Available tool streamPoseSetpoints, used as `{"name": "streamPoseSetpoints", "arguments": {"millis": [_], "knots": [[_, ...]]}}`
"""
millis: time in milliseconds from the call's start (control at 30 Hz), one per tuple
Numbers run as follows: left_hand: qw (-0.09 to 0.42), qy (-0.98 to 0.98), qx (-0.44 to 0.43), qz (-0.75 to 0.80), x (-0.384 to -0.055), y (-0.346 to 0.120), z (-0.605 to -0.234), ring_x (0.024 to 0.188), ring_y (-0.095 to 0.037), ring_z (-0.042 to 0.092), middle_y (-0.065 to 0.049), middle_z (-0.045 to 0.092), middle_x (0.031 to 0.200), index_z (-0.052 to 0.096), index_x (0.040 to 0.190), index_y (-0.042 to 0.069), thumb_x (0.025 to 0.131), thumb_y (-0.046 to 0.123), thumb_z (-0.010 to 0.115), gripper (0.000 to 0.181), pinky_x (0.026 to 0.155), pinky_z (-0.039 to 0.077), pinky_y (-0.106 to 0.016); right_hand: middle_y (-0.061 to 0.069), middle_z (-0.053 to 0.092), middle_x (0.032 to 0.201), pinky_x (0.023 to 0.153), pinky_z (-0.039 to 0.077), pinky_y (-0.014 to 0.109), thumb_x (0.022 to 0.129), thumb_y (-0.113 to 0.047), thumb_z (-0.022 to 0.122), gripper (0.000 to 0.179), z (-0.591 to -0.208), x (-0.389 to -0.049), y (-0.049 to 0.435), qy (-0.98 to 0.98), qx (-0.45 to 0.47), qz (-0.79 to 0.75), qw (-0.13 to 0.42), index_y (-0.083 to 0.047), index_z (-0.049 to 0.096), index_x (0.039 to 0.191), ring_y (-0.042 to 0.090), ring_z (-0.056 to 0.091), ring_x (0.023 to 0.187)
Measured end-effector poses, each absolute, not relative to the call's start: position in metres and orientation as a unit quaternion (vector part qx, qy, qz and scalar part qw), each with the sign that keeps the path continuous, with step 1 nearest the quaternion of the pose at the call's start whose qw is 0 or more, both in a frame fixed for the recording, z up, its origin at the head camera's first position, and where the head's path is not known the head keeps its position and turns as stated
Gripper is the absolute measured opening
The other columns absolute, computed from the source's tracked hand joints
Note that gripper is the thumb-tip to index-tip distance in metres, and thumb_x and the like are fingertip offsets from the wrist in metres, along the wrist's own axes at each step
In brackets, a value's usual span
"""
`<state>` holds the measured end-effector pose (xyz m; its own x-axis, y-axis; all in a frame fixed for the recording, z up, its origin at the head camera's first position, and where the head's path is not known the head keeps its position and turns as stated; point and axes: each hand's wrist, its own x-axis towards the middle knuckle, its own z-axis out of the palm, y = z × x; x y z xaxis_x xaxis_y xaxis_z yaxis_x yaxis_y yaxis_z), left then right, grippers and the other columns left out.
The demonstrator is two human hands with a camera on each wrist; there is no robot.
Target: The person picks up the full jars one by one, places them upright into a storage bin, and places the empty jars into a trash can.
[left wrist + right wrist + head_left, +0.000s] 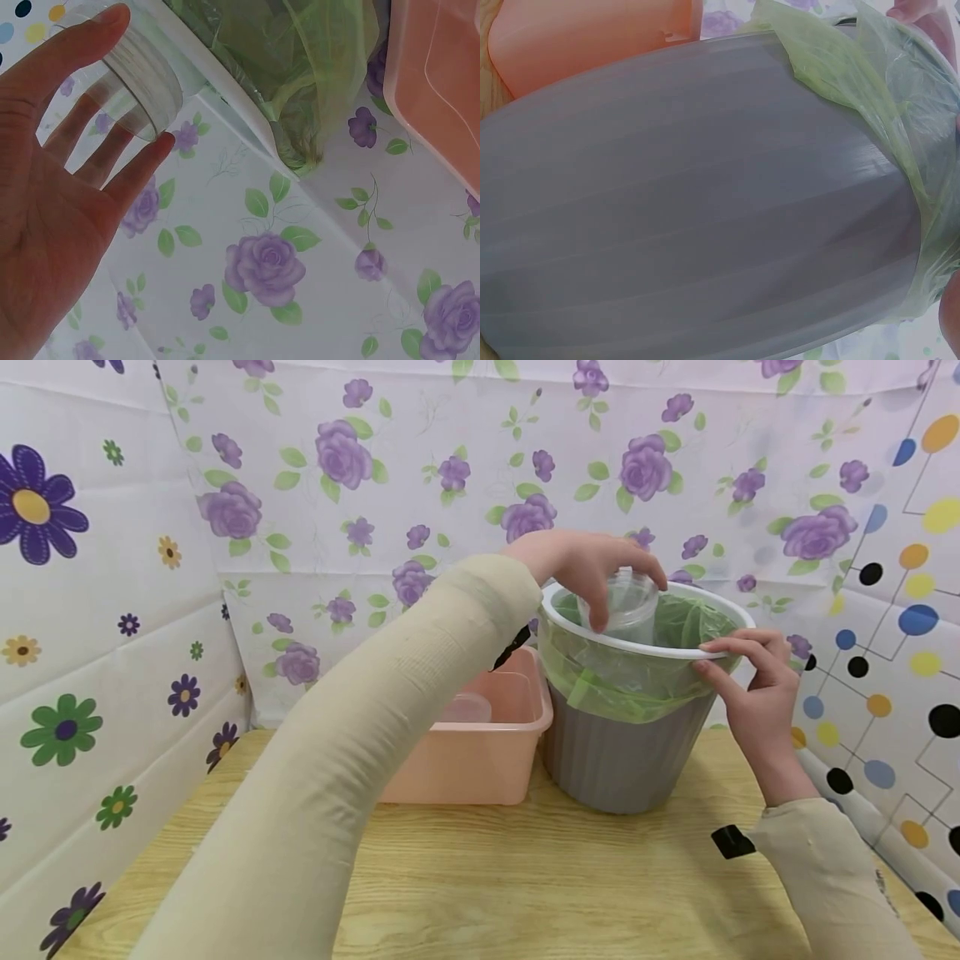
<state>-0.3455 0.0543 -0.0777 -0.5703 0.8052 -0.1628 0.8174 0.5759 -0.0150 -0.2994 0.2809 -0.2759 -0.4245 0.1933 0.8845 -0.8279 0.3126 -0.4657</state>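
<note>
My left hand (pixel 588 567) grips a clear plastic cup (pixel 632 608) by its sides, at the mouth of a grey trash bin (pixel 622 760). A thin green bag (pixel 637 697) lines the bin and folds over its white rim (pixel 626 647). In the left wrist view the thumb and fingers curve round the cup (pixel 146 79), beside the rim. My right hand (pixel 765 697) pinches the rim on the right side, thumb outside and fingers over the top. The right wrist view is mostly the bin's grey wall (pixel 697 202); little of the right hand shows there.
A pink plastic tub (pixel 480 764) stands just left of the bin, partly behind my left sleeve (pixel 352 735); a round clear piece (pixel 467 708) shows inside it. Both stand on a wood-grain table (pixel 525 877), with a flowered cloth (pixel 420 468) hanging behind.
</note>
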Motion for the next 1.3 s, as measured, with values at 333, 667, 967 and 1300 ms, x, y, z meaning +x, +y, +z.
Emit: {"name": "streamPoseSetpoints", "arguments": {"millis": [333, 667, 967, 1300], "knots": [[0.067, 0.889, 0.450, -0.057, -0.348, 0.053, -0.081, 0.148, -0.013, 0.026, 0.006, 0.026, 0.162, 0.033, 0.151, 0.040, 0.082, 0.020, 0.080, 0.085, 0.116, 0.035, -0.031, -0.014, 0.057, 0.104, 0.092, 0.035, 0.020, 0.082, 0.011, 0.071, 0.018, -0.273, -0.296, 0.277, -0.656, 0.245, 0.532, 0.477, 0.012, 0.070, 0.100, 0.009, 0.044, 0.111], [0.069, 0.891, 0.446, -0.038, -0.345, 0.052, -0.078, 0.155, -0.013, 0.009, 0.008, 0.012, 0.167, 0.028, 0.154, 0.040, 0.083, 0.020, 0.079, 0.090, 0.122, 0.029, -0.034, -0.014, 0.056, 0.104, 0.090, 0.036, 0.019, 0.081, 0.012, 0.071, 0.017, -0.274, -0.298, 0.280, -0.656, 0.241, 0.532, 0.478, 0.012, 0.070, 0.099, 0.009, 0.045, 0.109], [0.051, 0.896, 0.440, -0.018, -0.345, 0.043, -0.065, 0.155, -0.010, -0.001, 0.011, -0.001, 0.168, 0.017, 0.156, 0.045, 0.084, 0.023, 0.078, 0.097, 0.122, 0.027, -0.034, -0.014, 0.057, 0.104, 0.090, 0.036, 0.019, 0.081, 0.011, 0.071, 0.018, -0.277, -0.304, 0.285, -0.662, 0.237, 0.527, 0.477, 0.013, 0.070, 0.099, 0.009, 0.045, 0.111], [0.051, 0.896, 0.441, -0.014, -0.346, 0.030, -0.067, 0.156, -0.012, 0.002, 0.010, 0.002, 0.168, 0.017, 0.156, 0.043, 0.086, 0.026, 0.077, 0.094, 0.124, 0.025, -0.038, -0.015, 0.057, 0.103, 0.090, 0.036, 0.018, 0.081, 0.012, 0.070, 0.017, -0.276, -0.299, 0.282, -0.661, 0.239, 0.527, 0.477, 0.012, 0.070, 0.099, 0.008, 0.045, 0.110]]}}
